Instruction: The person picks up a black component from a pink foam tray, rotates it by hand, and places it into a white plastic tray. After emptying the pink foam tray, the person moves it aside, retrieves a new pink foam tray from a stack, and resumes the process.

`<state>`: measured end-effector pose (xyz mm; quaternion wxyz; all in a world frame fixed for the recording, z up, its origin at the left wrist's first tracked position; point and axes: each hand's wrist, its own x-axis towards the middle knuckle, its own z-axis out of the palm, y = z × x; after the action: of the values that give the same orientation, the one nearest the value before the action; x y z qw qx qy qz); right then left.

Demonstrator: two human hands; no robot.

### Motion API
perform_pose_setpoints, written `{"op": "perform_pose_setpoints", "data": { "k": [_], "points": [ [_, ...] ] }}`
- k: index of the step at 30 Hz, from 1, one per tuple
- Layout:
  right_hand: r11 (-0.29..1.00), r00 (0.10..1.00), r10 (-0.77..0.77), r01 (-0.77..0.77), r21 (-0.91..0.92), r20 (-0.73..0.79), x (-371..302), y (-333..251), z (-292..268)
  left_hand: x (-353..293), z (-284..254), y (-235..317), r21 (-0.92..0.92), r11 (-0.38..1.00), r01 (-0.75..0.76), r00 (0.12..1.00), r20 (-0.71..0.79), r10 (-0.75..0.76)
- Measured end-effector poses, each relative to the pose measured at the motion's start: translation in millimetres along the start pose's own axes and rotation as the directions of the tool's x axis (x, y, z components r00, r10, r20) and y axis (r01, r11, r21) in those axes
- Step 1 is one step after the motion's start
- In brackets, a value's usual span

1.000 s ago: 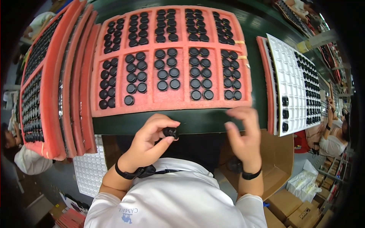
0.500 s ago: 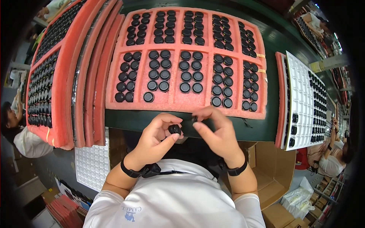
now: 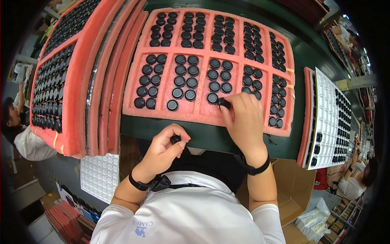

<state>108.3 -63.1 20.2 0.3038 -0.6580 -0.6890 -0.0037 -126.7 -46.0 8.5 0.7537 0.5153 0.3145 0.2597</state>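
Presently, every compartment of the pink foam tray (image 3: 183,115) contains black round parts (image 3: 178,81). The left hand (image 3: 163,149) is curled around a loose part (image 3: 175,139); the second near-row compartment has a single end part (image 3: 172,105) with bare foam beside it; the right hand (image 3: 245,122) pinches another part (image 3: 224,103) at the third compartment's near end.

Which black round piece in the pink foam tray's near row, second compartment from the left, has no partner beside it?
The frontmost black round piece, at the near left of that second compartment; the eight others there stand in side-by-side pairs.
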Motion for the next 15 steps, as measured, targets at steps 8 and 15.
{"op": "perform_pose_setpoints", "data": {
  "k": [8, 15],
  "points": [
    [0.828, 0.987, -0.160, 0.121, 0.548, 0.024, -38, -43, -18, 4, 21, 9, 0.021, 0.979, -0.202, 0.972, 0.127, 0.198],
    [0.809, 0.979, -0.201, 0.182, 0.558, -0.027, -49, -39, -21, 1, 27, 12, 0.112, 0.977, -0.179, 0.964, 0.218, 0.152]
  ]
}}
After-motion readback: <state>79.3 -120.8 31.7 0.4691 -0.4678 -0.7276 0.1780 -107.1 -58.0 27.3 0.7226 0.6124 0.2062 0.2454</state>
